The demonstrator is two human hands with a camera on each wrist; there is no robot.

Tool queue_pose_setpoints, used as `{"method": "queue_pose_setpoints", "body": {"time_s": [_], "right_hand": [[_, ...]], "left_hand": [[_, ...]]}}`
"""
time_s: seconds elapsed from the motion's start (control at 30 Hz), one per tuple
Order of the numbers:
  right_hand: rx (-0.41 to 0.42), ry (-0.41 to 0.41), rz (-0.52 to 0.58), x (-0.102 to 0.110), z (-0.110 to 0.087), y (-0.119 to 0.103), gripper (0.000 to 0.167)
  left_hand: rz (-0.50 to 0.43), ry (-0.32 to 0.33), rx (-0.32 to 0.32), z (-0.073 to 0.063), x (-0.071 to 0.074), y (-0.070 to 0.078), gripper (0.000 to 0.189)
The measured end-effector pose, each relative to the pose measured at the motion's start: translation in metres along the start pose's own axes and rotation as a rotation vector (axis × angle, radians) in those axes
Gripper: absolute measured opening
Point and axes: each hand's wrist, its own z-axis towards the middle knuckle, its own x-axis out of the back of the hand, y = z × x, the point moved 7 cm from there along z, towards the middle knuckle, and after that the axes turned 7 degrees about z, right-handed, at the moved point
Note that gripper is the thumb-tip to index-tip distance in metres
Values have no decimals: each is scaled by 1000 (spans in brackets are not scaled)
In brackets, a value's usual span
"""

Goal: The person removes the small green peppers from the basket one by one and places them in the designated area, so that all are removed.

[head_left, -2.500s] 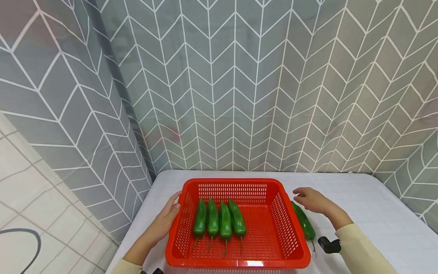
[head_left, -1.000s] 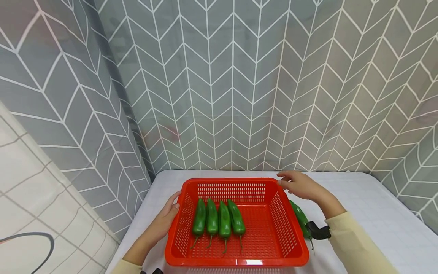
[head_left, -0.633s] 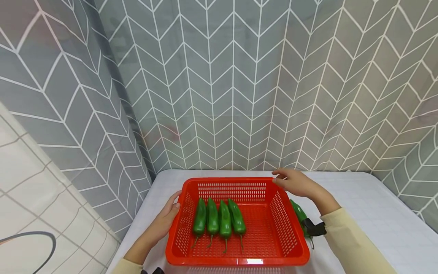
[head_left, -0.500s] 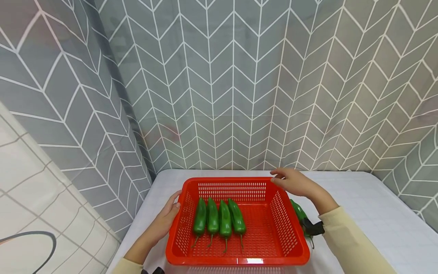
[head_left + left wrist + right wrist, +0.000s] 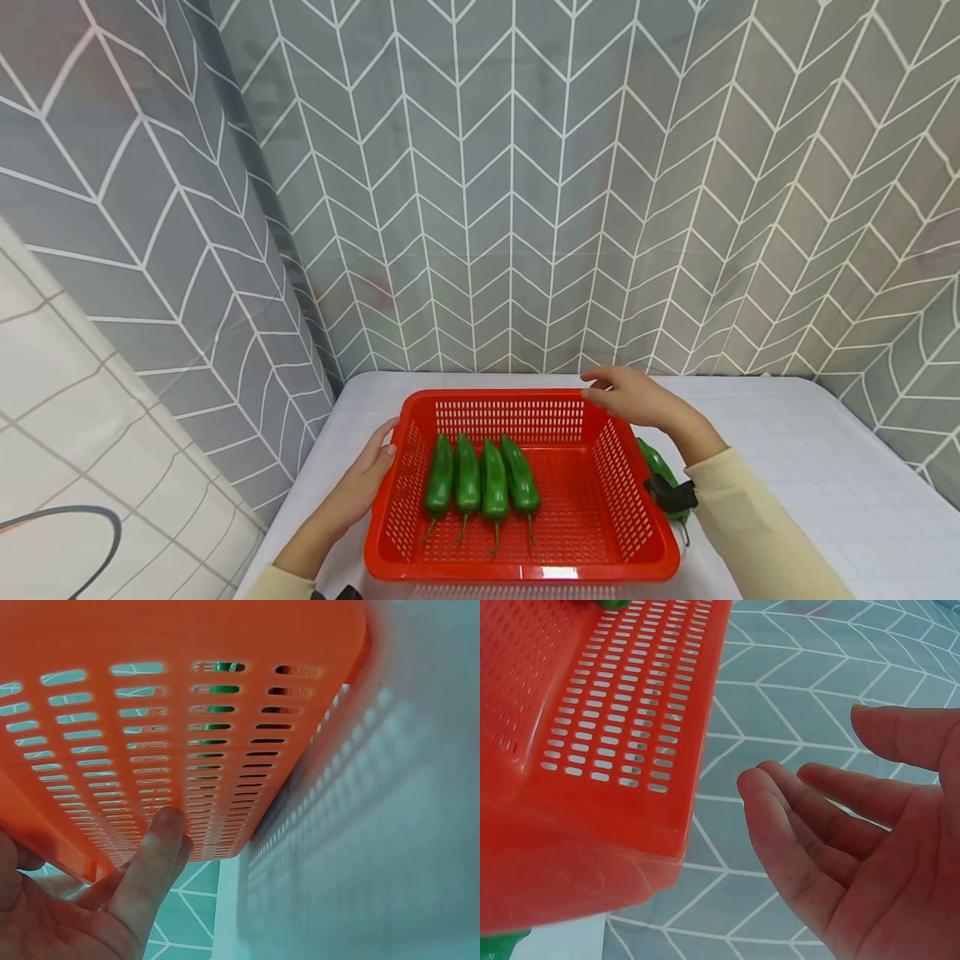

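Note:
Several green chili peppers (image 5: 467,477) lie side by side in the left half of a red perforated plastic basket (image 5: 517,572), stems toward me. My left hand (image 5: 360,479) rests against the basket's left side; in the left wrist view its extended fingers (image 5: 154,862) touch the outer wall below the rim. At the basket's far right corner hovers my right hand (image 5: 626,396), with nothing in it. The right wrist view shows its fingers (image 5: 780,847) loosely bent and apart from the basket. Another green chili pepper (image 5: 654,457) lies outside along the right wall, partly covered by my right wrist.
A white-covered table (image 5: 810,450) carries the basket, with table surface extending to the right. Behind it hangs a grey curtain (image 5: 487,208) with white chevron lines. White tiles (image 5: 112,467) and a dark cable (image 5: 112,533) are at the left.
My right hand has moved left and away from me, from over the loose chili pepper to the basket's far right corner. The left hand, basket and chili peppers stay put.

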Motion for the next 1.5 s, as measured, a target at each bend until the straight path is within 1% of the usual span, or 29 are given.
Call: {"method": "queue_pose_setpoints", "body": {"time_s": [0.23, 0.6, 0.83, 1.03, 1.3, 1.5], "right_hand": [[39, -12, 16, -7, 6, -6, 40], [28, -66, 57, -25, 18, -8, 41], [45, -73, -9, -33, 26, -8, 40], [54, -86, -41, -41, 32, -9, 39], [20, -102, -50, -49, 38, -7, 38], [-4, -132, -93, -57, 43, -6, 36]], "left_hand": [[8, -3, -19, 0, 1, 0, 53], [-14, -19, -26, -1, 1, -3, 55], [-5, -16, -24, 0, 1, -4, 55], [0, -13, -16, -1, 1, -2, 54], [7, 2, -18, 0, 2, -1, 54], [-2, -6, -10, 1, 0, -1, 53]]}}
